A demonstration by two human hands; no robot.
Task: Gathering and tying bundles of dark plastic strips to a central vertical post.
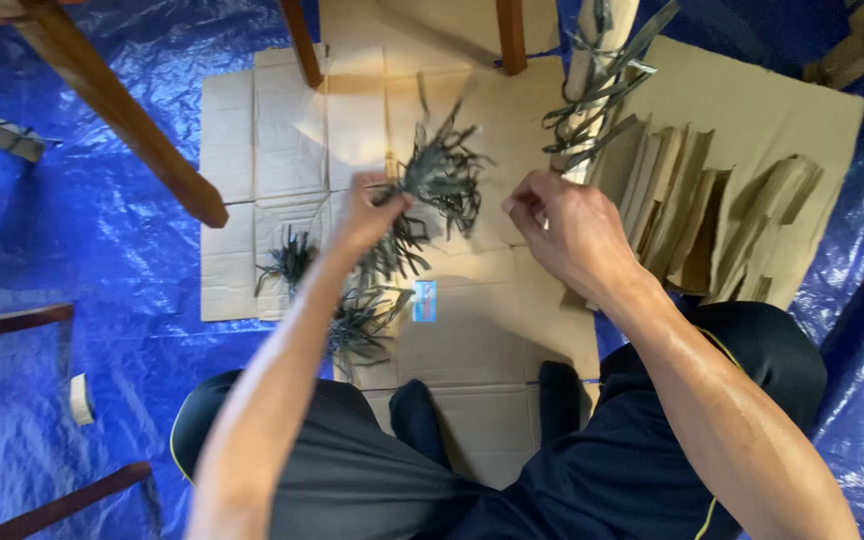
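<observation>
My left hand (367,212) pinches a bunched cluster of dark grey-green strips (440,175) and holds it above the flattened cardboard (292,130). My right hand (567,225) hovers just right of the bunch with its fingers curled; something thin may be pinched in them, but I cannot tell. Further bunches of the same dark strips (290,258) lie on the cardboard below my left forearm. A pale upright pole (592,70) with dark strips tied around it stands beyond my right hand.
Folded brown cardboard pieces (697,215) lie stacked to the right. Wooden furniture legs (122,110) cross the upper left, and another leg (510,35) stands at the top. A blue tarp (72,250) covers the floor. A small blue packet (424,300) lies on the cardboard.
</observation>
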